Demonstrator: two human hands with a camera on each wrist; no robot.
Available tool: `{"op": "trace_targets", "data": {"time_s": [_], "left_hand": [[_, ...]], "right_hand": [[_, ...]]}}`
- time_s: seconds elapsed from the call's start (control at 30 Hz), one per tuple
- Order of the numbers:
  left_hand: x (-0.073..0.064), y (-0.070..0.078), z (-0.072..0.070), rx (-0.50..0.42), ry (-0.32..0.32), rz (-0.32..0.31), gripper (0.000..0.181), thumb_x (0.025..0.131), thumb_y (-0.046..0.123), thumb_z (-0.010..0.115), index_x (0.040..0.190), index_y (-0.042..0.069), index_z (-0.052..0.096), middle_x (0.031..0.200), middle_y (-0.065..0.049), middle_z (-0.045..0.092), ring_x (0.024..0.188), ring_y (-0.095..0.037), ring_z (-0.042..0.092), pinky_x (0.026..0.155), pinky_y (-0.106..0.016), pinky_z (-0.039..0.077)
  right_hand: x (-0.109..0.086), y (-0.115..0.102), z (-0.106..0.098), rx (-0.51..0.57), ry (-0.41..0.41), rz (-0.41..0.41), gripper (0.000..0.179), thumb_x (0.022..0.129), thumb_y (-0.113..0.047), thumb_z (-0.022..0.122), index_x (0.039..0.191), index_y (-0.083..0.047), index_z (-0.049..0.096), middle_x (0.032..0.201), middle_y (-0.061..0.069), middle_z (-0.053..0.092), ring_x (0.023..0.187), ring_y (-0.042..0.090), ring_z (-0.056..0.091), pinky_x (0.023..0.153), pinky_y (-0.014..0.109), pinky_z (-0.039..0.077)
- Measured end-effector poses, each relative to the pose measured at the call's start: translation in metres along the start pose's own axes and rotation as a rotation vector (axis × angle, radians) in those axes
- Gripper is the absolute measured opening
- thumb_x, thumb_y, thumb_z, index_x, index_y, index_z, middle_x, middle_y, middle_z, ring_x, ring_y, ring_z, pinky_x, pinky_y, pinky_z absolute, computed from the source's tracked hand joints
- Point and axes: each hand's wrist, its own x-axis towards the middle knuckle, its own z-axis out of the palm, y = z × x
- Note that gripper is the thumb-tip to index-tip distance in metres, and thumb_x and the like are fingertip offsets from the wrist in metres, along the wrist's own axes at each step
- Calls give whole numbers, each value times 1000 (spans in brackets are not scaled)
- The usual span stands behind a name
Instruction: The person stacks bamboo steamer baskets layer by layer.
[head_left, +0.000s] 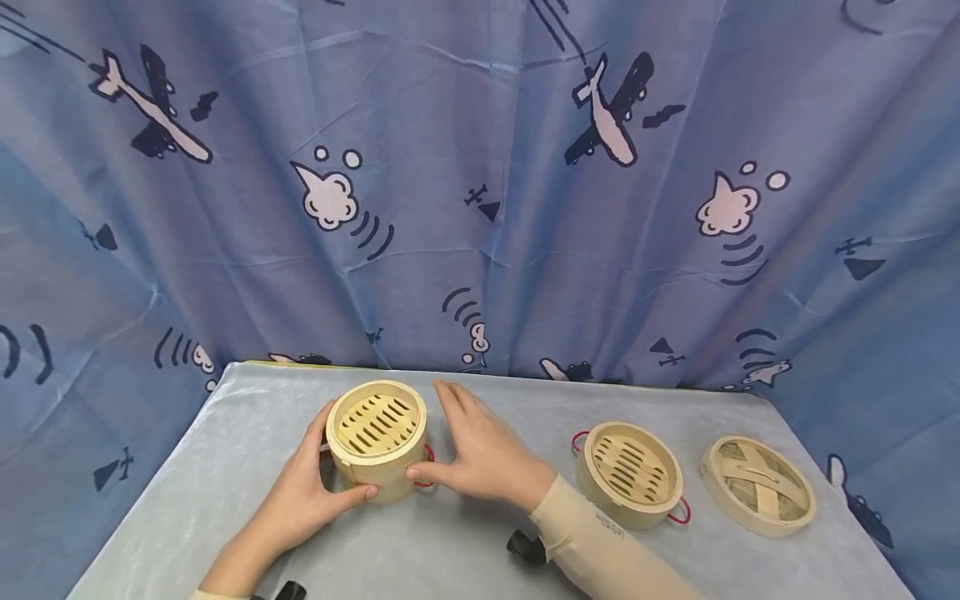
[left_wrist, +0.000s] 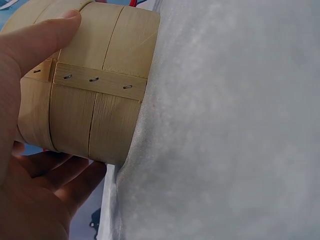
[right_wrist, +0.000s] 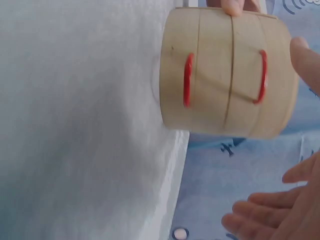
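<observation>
We note two stacked bamboo steamers on the desk, left side; the upper contains a slatted insert. Left grip grasps the stack; right grip is empty, fingers extended beside it. Right: another steamer with slatted insert, then a lid. Sleeve lettering: too small for us to read.

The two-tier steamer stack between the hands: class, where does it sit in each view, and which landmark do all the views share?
Head: the steamer stack is left of centre, in the lower half.
Left wrist: it fills the upper left, partly behind the thumb.
Right wrist: upper part, right of centre.
Shared landmark: the left hand, touching it in every view.
</observation>
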Motion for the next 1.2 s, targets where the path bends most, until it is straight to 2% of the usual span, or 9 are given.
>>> {"op": "trace_targets", "data": {"time_s": [0.13,0.3,0.5,0.73,0.97,1.2], "left_hand": [[1,0,0,-7,-3,-11,133,76,44,103,176,24,18,161,-1,50,141,-16,51,109,-16,42],[0,2,2,-17,-4,-24,134,74,43,104,176,21,19,161,-3,51,141,-18,51,111,-20,42],[-1,2,2,-11,-10,-23,134,74,42,104,176,21,19,160,-3,52,139,-19,53,111,-27,45],[1,2,-3,1,-7,-24,134,75,43,104,176,24,18,160,-2,51,135,-19,55,112,-32,44],[1,2,-4,2,-12,-23,133,75,42,103,176,21,19,161,-3,51,138,-19,54,111,-24,44],[2,2,-4,-12,-10,-11,132,75,41,104,176,22,20,161,-1,51,137,-17,54,109,-19,42]], "right_hand": [[-10,7,-10,-45,58,69,128,87,-78,76,174,-2,21,168,25,41,151,42,46,119,58,45],[-29,20,-26,-77,81,123,126,87,-75,78,173,-1,24,168,26,42,151,45,45,120,60,43],[-55,34,-36,-139,102,125,122,88,-76,78,170,2,31,165,26,44,149,45,47,119,61,44],[-78,49,-41,-175,150,129,119,87,-73,79,168,2,34,161,29,48,145,47,51,118,62,44],[-101,65,-47,-203,140,174,113,90,-75,75,166,1,39,158,31,49,144,50,50,116,69,42],[-123,85,-67,-277,152,220,109,91,-74,75,163,2,45,155,32,52,143,51,50,116,74,37]]}}
